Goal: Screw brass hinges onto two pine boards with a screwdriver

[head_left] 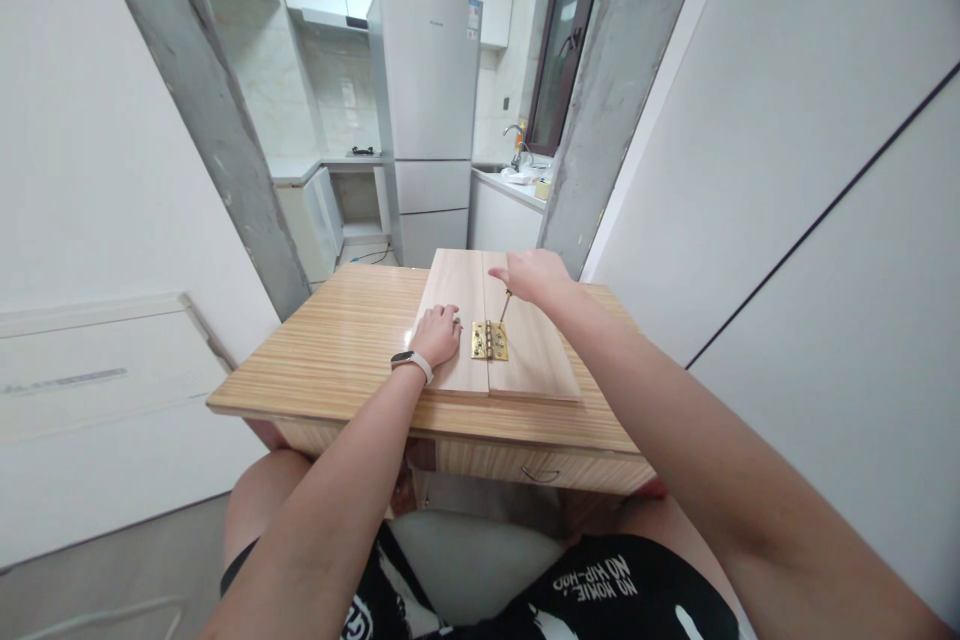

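My right hand (536,275) is closed around a screwdriver (506,306), its handle mostly hidden in the fist. The shaft slants down to the upper right corner of a brass hinge (490,341). That hinge lies open across the seam between two pale wooden boards, one leaf on each; several dark spots, screws or holes, show on it. My left hand (439,335), with a wristband on its wrist, rests on the left board (461,375), fingers laid out beside the hinge. A tiny dark thing by its fingertips is too small to name. The right board (536,370) lies under my right hand.
Both boards lie on a striped wooden table (337,340) with a drawer handle (540,473) at its front. White panels stand close on both sides. Beyond the table are a refrigerator (431,80), a kitchen counter (510,188) and a faucet (516,145).
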`<state>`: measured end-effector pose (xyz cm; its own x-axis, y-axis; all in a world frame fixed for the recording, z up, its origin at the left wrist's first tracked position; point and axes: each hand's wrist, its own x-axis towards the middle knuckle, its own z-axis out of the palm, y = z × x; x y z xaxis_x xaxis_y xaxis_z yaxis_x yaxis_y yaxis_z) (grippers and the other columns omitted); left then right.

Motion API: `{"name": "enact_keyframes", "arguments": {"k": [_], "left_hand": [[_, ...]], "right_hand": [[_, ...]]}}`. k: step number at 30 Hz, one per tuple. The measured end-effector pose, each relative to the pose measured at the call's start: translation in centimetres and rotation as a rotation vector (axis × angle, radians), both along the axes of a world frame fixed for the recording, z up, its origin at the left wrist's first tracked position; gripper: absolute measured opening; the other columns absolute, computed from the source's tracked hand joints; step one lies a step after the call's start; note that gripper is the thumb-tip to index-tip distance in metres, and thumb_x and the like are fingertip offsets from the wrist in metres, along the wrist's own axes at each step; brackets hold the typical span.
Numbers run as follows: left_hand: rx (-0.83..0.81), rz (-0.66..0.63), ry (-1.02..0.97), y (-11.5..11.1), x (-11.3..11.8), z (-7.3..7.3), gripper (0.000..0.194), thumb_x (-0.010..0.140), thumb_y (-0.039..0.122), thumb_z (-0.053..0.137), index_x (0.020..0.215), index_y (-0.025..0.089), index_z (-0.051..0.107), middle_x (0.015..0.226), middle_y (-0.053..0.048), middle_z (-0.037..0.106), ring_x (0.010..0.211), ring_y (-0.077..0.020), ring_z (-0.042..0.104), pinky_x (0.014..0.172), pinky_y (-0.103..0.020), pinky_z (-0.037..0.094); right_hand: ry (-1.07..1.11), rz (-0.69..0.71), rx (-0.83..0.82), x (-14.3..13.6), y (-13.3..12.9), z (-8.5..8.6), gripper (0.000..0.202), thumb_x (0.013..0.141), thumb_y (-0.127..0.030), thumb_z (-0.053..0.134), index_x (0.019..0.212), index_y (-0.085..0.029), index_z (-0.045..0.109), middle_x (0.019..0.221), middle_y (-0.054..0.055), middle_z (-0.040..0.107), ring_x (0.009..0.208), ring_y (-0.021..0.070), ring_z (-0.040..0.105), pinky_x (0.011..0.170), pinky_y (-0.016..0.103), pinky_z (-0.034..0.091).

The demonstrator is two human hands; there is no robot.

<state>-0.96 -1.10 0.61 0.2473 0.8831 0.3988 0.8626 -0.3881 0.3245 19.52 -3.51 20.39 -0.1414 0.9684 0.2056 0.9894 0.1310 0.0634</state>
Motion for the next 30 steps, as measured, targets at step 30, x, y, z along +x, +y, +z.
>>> {"name": "enact_keyframes", "arguments": {"k": [30], "left_hand": [[-0.017,-0.013,-0.019,-0.1,-0.1,0.1,0.036,0.102,0.030,0.051,0.137,0.020,0.057,0.131,-0.016,0.062,0.121,-0.0294,0.057,0.107,-0.042,0.041]], "right_hand": [[0.217,0.106,0.034,1.3,1.1,-0.9,0.030,0.094,-0.022,0.066,0.122,-0.019,0.055,0.105,0.013,0.074,0.093,0.0272,0.068,0.077,0.032,0.045]]}}
